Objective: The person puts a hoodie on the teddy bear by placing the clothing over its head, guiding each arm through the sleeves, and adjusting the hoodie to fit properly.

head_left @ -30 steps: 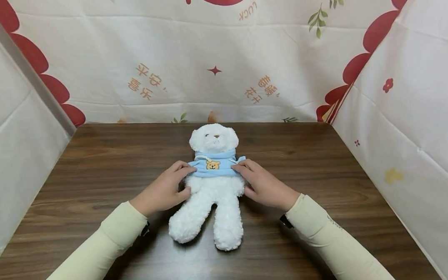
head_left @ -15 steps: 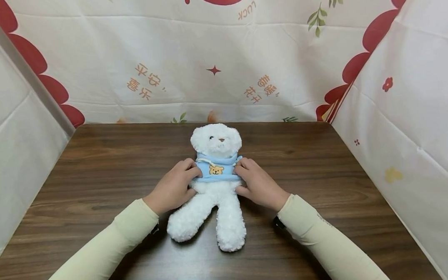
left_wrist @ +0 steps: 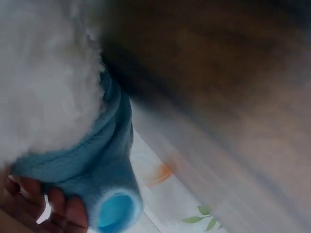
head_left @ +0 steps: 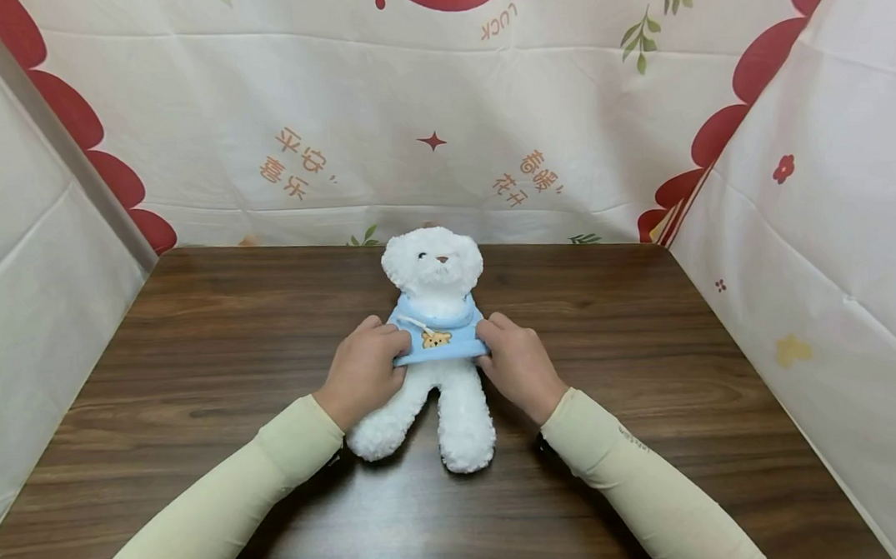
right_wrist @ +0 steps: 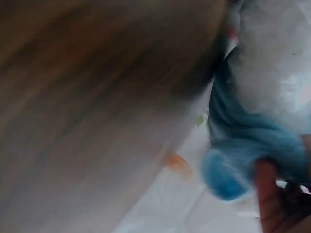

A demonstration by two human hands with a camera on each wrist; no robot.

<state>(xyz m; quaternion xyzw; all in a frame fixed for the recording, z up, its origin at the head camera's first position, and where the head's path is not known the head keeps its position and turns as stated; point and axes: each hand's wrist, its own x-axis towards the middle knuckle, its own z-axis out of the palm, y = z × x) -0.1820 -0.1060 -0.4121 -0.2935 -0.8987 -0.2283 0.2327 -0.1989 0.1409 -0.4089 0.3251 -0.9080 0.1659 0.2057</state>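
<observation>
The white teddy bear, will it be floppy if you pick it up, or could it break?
The teddy bear would probably squash softly, since it looks plush. Its long legs might dangle if lifted, because they look soft and stick out. It likely won't break: its outside looks fluffy, and its blue top bends into folds.

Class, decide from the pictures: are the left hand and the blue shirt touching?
Touching. The head view shows the left hand gripping the blue shirt at its side.
</observation>
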